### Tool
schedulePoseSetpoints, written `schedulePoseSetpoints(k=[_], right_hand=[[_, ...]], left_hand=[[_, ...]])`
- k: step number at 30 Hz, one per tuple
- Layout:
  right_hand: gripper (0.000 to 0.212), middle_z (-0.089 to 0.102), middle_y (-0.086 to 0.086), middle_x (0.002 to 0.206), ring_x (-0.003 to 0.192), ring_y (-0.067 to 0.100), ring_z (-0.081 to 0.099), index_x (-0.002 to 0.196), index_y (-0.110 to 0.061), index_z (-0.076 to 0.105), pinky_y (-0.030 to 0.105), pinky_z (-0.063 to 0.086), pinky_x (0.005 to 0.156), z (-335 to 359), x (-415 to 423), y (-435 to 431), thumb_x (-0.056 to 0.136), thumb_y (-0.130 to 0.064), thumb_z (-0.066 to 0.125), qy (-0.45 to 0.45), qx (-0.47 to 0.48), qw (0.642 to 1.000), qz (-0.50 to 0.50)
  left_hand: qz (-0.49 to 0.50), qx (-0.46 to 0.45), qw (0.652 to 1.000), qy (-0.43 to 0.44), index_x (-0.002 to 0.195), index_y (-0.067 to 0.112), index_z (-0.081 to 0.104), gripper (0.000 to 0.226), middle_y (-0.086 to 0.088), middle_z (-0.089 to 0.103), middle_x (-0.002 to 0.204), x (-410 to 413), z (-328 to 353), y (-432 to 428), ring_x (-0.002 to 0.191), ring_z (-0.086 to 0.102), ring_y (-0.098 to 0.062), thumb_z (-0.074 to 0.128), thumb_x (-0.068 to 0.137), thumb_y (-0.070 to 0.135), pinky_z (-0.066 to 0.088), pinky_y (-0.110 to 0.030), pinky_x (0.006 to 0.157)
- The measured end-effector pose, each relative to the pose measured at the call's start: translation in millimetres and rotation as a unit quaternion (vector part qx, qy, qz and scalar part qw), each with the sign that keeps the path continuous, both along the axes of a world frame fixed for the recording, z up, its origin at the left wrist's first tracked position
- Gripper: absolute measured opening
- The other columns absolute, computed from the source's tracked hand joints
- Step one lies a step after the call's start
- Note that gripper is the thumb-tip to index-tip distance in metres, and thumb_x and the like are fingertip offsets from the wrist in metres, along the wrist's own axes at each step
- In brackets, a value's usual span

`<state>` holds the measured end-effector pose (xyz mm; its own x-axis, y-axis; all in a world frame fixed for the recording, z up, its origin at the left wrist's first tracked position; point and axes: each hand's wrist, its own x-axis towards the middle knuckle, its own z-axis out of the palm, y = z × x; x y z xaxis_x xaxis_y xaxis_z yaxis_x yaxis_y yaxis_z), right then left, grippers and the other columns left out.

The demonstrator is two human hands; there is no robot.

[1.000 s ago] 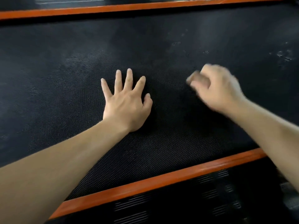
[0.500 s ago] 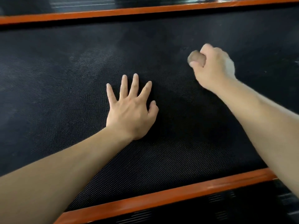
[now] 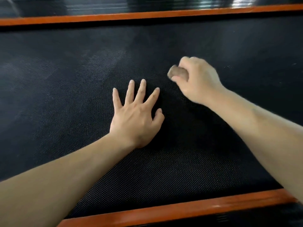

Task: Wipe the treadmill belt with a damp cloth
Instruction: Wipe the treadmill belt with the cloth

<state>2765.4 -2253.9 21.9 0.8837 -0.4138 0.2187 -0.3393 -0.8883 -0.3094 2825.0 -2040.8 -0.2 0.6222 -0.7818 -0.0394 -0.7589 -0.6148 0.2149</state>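
The black textured treadmill belt [image 3: 65, 95] fills most of the view. My left hand [image 3: 137, 115] lies flat on the belt near the middle, fingers spread, holding nothing. To its upper right my right hand [image 3: 196, 79] is closed in a fist around a small brownish wadded cloth [image 3: 177, 72], which sticks out on the left of the fist and presses against the belt. Most of the cloth is hidden inside the fingers.
An orange side strip [image 3: 147, 15] runs along the belt's far edge, with a glossy black rail [image 3: 147, 4] beyond it. A second orange strip [image 3: 180, 208] borders the near edge, backed by black deck at the bottom right.
My right hand with the cloth went away from me across the belt, then came back toward me and slightly left. My left hand stayed planted flat on the belt.
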Motion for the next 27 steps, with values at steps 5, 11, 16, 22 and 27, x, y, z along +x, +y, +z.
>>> schedulePoseSetpoints(k=[5,11,16,22,27], right_hand=[[0.027,0.062,0.01,0.1,0.095,0.036,0.059,0.099,-0.017,0.053,0.041,0.045,0.075,8,12,-46,0.094,-0.043,0.061,0.012,-0.036,0.997,-0.061],[0.028,0.062,0.011,0.104,0.097,0.035,0.06,0.106,-0.017,0.056,0.04,0.044,0.077,11,29,-61,0.095,-0.043,0.059,0.006,0.011,0.992,-0.128],[0.03,0.052,0.003,0.085,0.078,0.027,0.05,0.086,-0.022,0.043,0.036,0.037,0.068,4,16,-25,0.091,-0.042,0.065,0.018,0.02,0.999,0.029],[0.029,0.063,0.012,0.105,0.098,0.037,0.06,0.107,-0.014,0.055,0.042,0.046,0.077,9,54,-61,0.097,-0.041,0.057,-0.004,-0.019,0.985,-0.171],[0.027,0.055,0.001,0.087,0.078,0.022,0.05,0.089,-0.019,0.048,0.034,0.037,0.068,1,44,-13,0.093,-0.041,0.064,0.007,0.023,1.0,-0.005]], left_hand=[[0.003,0.003,1.0,0.003,0.159,0.042,0.015,0.069,-0.001,0.002,0.172,0,0,1,0.157,-0.01,-0.026,0.017,0.093,0.06,-0.009,-0.063,0.121],[0.005,0.006,1.0,0.0,0.159,0.041,0.017,0.068,-0.001,0.003,0.172,-2,4,1,0.157,-0.008,-0.027,0.019,0.094,0.059,-0.008,-0.064,0.121],[0.0,0.01,1.0,0.001,0.159,0.04,0.015,0.068,-0.002,0.002,0.172,0,3,-1,0.157,-0.01,-0.028,0.019,0.094,0.059,-0.008,-0.066,0.12],[-0.013,0.001,1.0,-0.006,0.16,0.035,0.014,0.068,-0.007,0.002,0.171,0,0,0,0.156,-0.01,-0.033,0.018,0.095,0.057,-0.007,-0.069,0.118],[-0.018,0.001,1.0,0.008,0.16,0.037,0.011,0.065,-0.008,0.0,0.17,5,3,-1,0.156,-0.01,-0.033,0.017,0.099,0.059,-0.01,-0.07,0.117]])
